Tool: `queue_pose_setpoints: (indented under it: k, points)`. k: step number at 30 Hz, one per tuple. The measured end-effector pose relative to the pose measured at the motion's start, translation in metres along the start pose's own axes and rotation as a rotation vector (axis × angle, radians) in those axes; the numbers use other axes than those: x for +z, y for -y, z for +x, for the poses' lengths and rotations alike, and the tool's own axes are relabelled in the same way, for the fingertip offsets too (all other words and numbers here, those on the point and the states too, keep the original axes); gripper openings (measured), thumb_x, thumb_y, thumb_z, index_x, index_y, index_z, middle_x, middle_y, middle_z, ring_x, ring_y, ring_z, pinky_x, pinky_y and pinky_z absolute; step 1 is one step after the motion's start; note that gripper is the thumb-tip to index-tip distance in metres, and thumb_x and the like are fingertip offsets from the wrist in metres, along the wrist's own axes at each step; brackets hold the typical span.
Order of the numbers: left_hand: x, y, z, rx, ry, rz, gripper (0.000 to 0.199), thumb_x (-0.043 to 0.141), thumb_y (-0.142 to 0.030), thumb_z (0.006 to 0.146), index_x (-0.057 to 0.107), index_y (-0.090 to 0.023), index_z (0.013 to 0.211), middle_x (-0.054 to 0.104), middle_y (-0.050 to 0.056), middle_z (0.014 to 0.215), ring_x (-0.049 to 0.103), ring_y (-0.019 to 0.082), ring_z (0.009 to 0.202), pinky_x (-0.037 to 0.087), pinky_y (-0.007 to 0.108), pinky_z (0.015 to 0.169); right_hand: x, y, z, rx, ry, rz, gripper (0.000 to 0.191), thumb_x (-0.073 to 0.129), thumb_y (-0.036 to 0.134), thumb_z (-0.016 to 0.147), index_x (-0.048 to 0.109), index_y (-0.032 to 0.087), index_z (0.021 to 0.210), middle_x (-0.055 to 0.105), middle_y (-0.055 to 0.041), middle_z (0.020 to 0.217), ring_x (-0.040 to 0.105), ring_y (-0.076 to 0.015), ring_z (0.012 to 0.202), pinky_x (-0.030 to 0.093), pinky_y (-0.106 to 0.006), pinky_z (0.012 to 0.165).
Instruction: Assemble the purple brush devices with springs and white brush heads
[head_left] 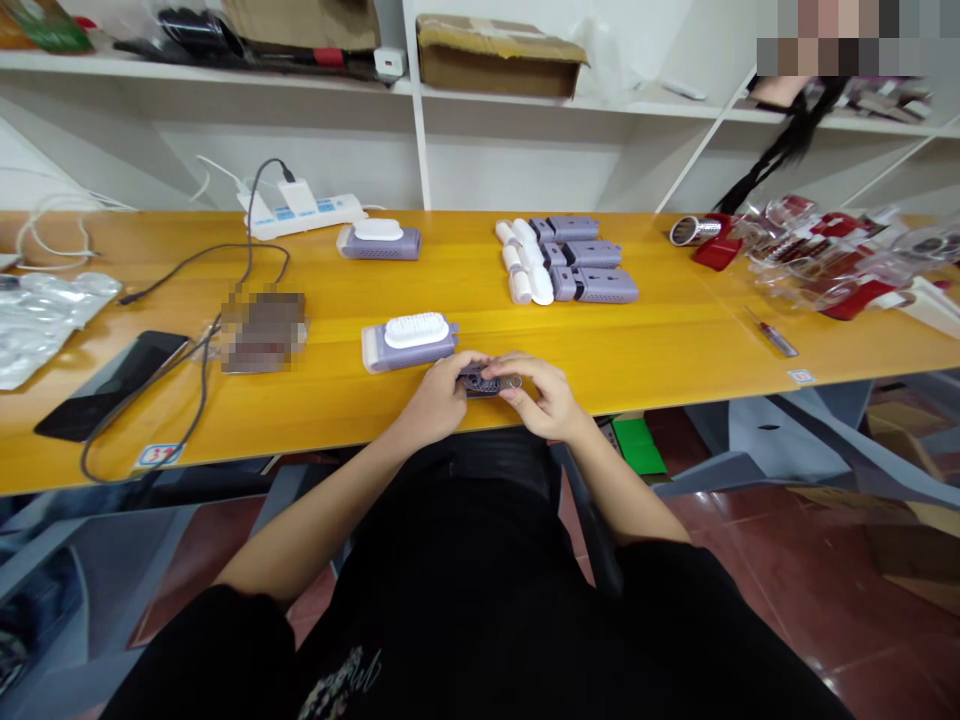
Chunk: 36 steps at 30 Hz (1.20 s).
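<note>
We see a small grey-purple piece (484, 384) at the centre of the frame, at the front edge of the table (637, 345). Our left hand (442, 398) grasps its left end, and the fingers of our right hand (541, 393) close on its right end, where a small shiny round part shows; its finer detail is too small for us to read.

Just up and left of our hands lies a purple case with a white bristled brush (411, 342) on top. Farther back, in the upper left of the frame, we have a second purple case (380, 240) with a white oval piece on it, close to a white power strip (304, 215) with plugs and cables.

Above and to the right of our hands sits a group of purple parts (585, 258), with white and pale pieces (529, 262) along its left side.

At the right of the frame we see a screwdriver (772, 333) and, behind it, a pile of red and clear plastic parts (840, 255) with a metal drum (694, 232) at its left. At the left lie a black phone (112, 385), a dark cable (204, 390) and a clear plastic bag (49, 320). Part of another person (787, 90) shows in the upper right.
</note>
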<state>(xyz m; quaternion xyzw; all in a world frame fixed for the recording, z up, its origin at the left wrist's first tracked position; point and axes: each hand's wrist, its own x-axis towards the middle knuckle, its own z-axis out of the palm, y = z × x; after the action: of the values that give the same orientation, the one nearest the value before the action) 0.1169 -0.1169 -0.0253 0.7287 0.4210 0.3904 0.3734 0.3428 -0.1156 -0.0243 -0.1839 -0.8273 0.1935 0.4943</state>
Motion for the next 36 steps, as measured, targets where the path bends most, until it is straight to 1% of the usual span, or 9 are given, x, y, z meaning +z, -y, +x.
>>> queue_pose_setpoints:
  k: [6,14,18,20,23,26,31,34,36]
  points:
    - [0.0,0.004,0.0,-0.004,0.024,-0.015,0.059,0.049,0.006,0.088,0.077,-0.025,0.13,0.083,0.008,0.142,0.075,0.028,0.136,0.054,0.057,0.128,0.0,0.004,0.003,-0.028,0.003,0.014,0.029,0.066,0.025,0.115,0.072,0.029,0.143,0.084,-0.0096,0.13,0.082,-0.0262,0.123,0.071,-0.051,0.107]
    - [0.004,0.007,0.001,0.008,0.004,-0.017,0.057,0.053,0.003,0.092,0.075,-0.028,0.134,0.081,0.008,0.147,0.074,0.028,0.138,0.053,0.058,0.129,-0.002,0.009,0.007,-0.027,0.027,0.006,0.025,0.065,0.027,0.115,0.071,0.028,0.139,0.083,-0.0106,0.128,0.082,-0.0269,0.122,0.072,-0.052,0.107]
    - [0.002,0.002,-0.002,0.046,0.048,-0.007,0.041,0.074,-0.015,0.1,0.074,-0.027,0.139,0.079,0.012,0.147,0.074,0.031,0.136,0.054,0.058,0.126,-0.002,0.009,0.007,-0.043,0.02,0.016,0.024,0.065,0.027,0.115,0.071,0.027,0.138,0.083,-0.0115,0.129,0.082,-0.0273,0.123,0.071,-0.052,0.108]
    - [0.0,-0.001,-0.006,0.074,0.076,0.029,0.048,0.084,-0.023,0.097,0.072,-0.027,0.143,0.077,0.012,0.146,0.072,0.033,0.136,0.054,0.058,0.126,-0.001,0.008,0.007,-0.028,0.026,0.011,0.023,0.064,0.029,0.116,0.071,0.027,0.138,0.083,-0.0118,0.129,0.082,-0.0279,0.124,0.071,-0.052,0.109]
    - [-0.004,-0.002,-0.01,0.09,0.048,0.098,0.049,0.082,-0.02,0.097,0.072,-0.026,0.144,0.072,0.011,0.139,0.07,0.031,0.134,0.053,0.054,0.126,-0.002,0.006,0.006,-0.005,0.034,0.008,0.025,0.063,0.032,0.117,0.071,0.028,0.141,0.083,-0.0113,0.129,0.082,-0.0283,0.124,0.07,-0.053,0.108]
    - [-0.005,-0.002,-0.012,0.087,-0.007,0.133,0.042,0.077,-0.017,0.098,0.075,-0.025,0.139,0.072,0.009,0.127,0.072,0.028,0.121,0.058,0.049,0.118,-0.004,0.003,0.005,0.024,0.044,-0.028,0.031,0.067,0.036,0.116,0.069,0.029,0.147,0.082,-0.0107,0.132,0.08,-0.0293,0.125,0.069,-0.054,0.11]
    - [-0.005,-0.006,-0.009,0.097,-0.073,0.089,0.025,0.084,-0.028,0.099,0.08,-0.024,0.123,0.081,0.008,0.119,0.075,0.028,0.113,0.06,0.048,0.11,-0.008,-0.007,0.003,0.193,0.042,-0.098,0.054,0.073,0.043,0.114,0.058,0.031,0.164,0.075,-0.0146,0.15,0.075,-0.0326,0.138,0.062,-0.059,0.122]
    - [-0.005,-0.006,-0.008,0.087,-0.1,0.031,0.029,0.088,-0.033,0.097,0.081,-0.024,0.124,0.084,0.008,0.122,0.077,0.029,0.114,0.06,0.049,0.11,-0.01,-0.012,0.001,0.287,0.092,-0.071,0.068,0.076,0.05,0.112,0.05,0.032,0.172,0.069,-0.0165,0.159,0.072,-0.0336,0.142,0.061,-0.06,0.123]
    - [-0.004,-0.003,-0.006,0.055,-0.135,-0.033,0.035,0.092,-0.037,0.094,0.081,-0.024,0.124,0.085,0.009,0.124,0.078,0.03,0.114,0.061,0.05,0.109,-0.01,-0.013,0.001,0.298,0.135,-0.045,0.08,0.082,0.057,0.107,0.047,0.034,0.175,0.063,-0.0168,0.163,0.069,-0.0353,0.144,0.062,-0.06,0.121]
